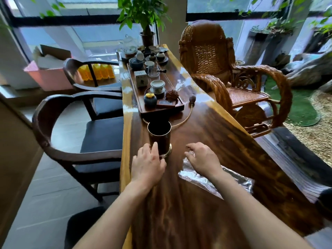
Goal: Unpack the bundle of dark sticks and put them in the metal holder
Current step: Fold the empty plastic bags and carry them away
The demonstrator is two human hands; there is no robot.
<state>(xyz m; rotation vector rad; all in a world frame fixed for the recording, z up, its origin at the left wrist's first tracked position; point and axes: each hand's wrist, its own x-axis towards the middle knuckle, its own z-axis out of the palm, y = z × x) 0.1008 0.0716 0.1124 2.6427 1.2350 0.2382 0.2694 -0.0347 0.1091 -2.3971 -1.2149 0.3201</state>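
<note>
A tall dark metal holder (159,135) with a brass foot ring stands upright on the long wooden table (206,133). My left hand (148,163) rests against its lower left side, thumb on the wall and fingers near the foot ring. A flat bundle wrapped in clear shiny plastic (231,182) lies on the table to the right. My right hand (202,159) is over its far end, fingers spread and curled down onto the wrap. The dark sticks inside cannot be made out. The holder's inside looks dark.
A wooden tea tray (177,106) with cups, jars and a small box sits just beyond the holder, with a cord (186,117) curving past it. Two dark armchairs (59,133) stand on the left and a wicker rocking chair (233,83) on the right.
</note>
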